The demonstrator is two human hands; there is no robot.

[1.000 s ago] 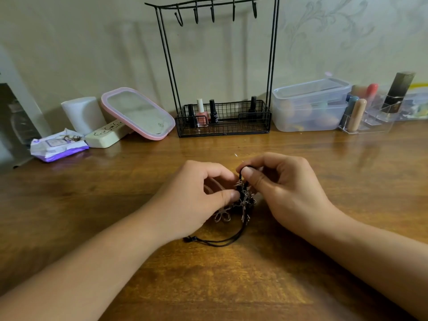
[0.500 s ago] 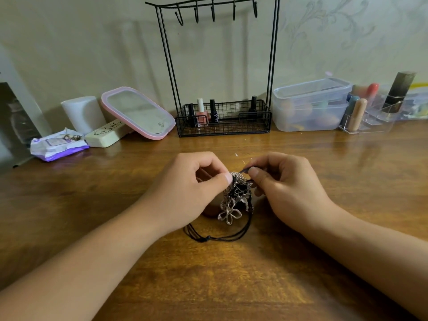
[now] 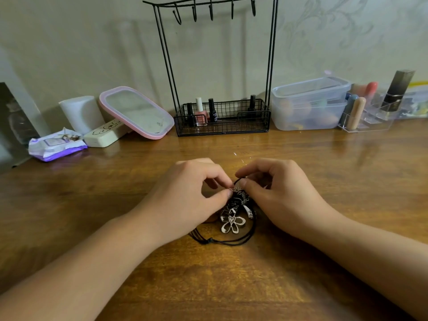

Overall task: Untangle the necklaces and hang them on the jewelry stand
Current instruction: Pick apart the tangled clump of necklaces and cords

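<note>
Left hand [image 3: 185, 195] pinches the chain, right hand [image 3: 278, 195] pinches the black cord: necklaces [image 3: 234, 214] knotted between both thumbs on the counter [image 3: 231, 286], stand [image 3: 220, 66] straight beyond, hooks bare.

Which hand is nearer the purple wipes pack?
Left. The left hand pinches the tangled necklaces at table centre, on the side toward the purple wipes pack at far left; the right hand pinches them from the opposite side.
</note>
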